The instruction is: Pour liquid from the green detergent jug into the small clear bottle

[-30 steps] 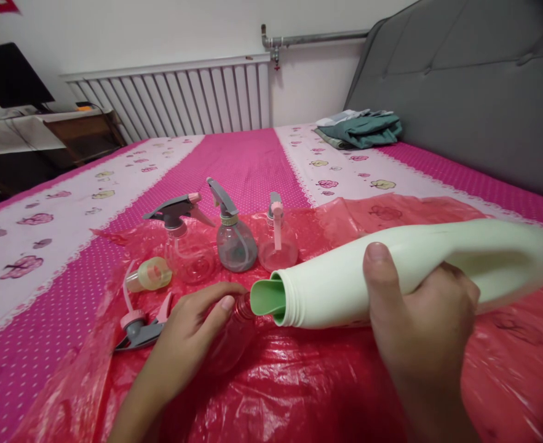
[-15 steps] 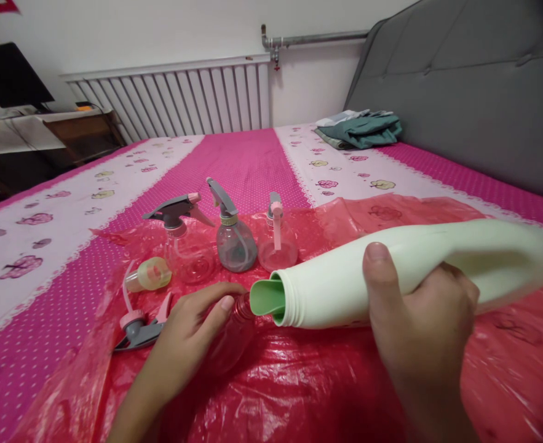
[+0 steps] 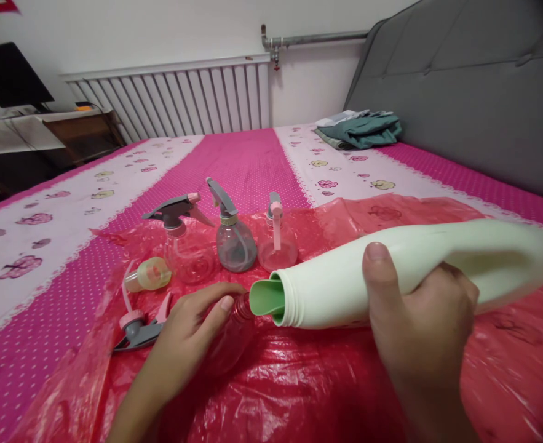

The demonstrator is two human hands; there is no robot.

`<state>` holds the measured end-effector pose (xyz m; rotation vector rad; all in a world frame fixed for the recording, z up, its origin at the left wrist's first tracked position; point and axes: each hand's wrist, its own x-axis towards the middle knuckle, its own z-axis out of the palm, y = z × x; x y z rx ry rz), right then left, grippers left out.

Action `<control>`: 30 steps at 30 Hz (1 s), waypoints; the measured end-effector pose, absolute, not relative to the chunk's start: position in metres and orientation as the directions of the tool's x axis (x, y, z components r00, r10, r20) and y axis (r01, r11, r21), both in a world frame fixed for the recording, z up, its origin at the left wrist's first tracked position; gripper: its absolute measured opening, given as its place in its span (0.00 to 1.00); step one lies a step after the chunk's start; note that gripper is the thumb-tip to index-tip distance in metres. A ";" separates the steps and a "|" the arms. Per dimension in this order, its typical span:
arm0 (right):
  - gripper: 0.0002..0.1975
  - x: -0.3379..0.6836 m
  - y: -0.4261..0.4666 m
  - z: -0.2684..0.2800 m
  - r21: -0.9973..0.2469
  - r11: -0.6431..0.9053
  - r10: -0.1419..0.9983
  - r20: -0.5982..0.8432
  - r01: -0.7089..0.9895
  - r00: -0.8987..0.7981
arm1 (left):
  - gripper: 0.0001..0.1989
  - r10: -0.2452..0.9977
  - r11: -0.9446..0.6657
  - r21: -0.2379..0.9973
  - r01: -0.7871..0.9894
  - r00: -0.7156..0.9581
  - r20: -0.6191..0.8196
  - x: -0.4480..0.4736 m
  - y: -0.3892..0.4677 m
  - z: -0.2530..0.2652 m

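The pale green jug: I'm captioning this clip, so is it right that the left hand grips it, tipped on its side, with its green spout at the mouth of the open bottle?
Not the left hand: the head view shows the right hand gripping the pale green jug, tipped on its side, with its green spout at the mouth of the open bottle.

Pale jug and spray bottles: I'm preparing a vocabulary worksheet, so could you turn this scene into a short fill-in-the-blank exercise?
1. The pale jug is gripped by the person's ____ hand.
2. The jug's spout is coloured ____.
3. Further back, ____ assembled spray bottles stand upright.
4. The loose spray head lies on plastic sheeting coloured ____.

Missing words: right; green; three; red.
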<state>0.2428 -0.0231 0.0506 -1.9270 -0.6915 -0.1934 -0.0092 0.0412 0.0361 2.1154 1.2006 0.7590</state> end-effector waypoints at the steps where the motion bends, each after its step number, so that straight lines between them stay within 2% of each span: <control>1: 0.40 0.243 -0.023 0.050 -0.782 -0.297 0.378 0.430 0.547 0.820 | 0.24 0.881 -0.425 0.721 0.547 0.433 0.191 -0.009 0.042 0.036; 30: 0.40 0.242 -0.023 0.048 -0.773 -0.294 0.359 0.456 0.562 0.814 | 0.27 0.890 -0.407 0.726 0.555 0.418 0.180 -0.007 0.040 0.038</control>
